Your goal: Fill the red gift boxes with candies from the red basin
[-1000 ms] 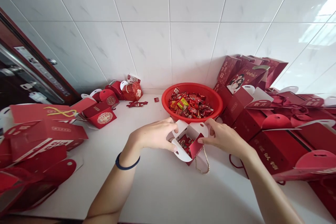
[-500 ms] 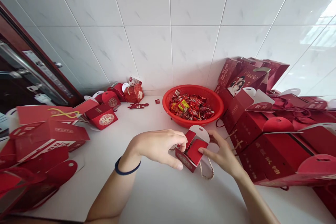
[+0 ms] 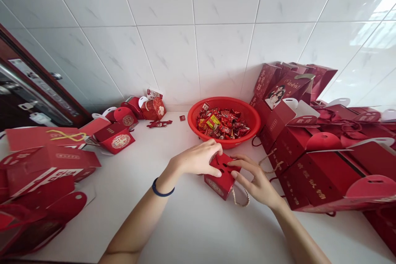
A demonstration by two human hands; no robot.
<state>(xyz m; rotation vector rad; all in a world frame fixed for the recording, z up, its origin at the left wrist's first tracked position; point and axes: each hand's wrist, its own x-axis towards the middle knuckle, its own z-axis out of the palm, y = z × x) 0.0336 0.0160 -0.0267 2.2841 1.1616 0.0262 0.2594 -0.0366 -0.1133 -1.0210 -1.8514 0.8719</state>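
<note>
A small red box [image 3: 219, 185] with a round pattern on its side stands on the white table, its top flaps folded over and dark holes showing in them. My left hand [image 3: 198, 160] grips the box's top from the left, thumb on the front edge and fingers curled behind. On the right, my right hand [image 3: 254, 178] presses its fingertips on the top flap. A twisted cord handle [image 3: 242, 203] hangs out at the box's right side. Just behind the hands is a red basket [image 3: 223, 143] holding wrapped candies [image 3: 225, 123].
Larger red boxes [image 3: 318, 177] crowd the right side, with red gift bags [image 3: 287, 88] behind them. More red boxes [image 3: 52, 165] lie at the left. Small boxes [image 3: 116, 141], red scraps [image 3: 159, 123] and a tiny packet [image 3: 182, 118] are near the tiled wall.
The box's raised flaps have been folded down, and its top now looks closed. My left hand has moved onto the top, and my right fingers have come in over it. The view has shifted slightly.
</note>
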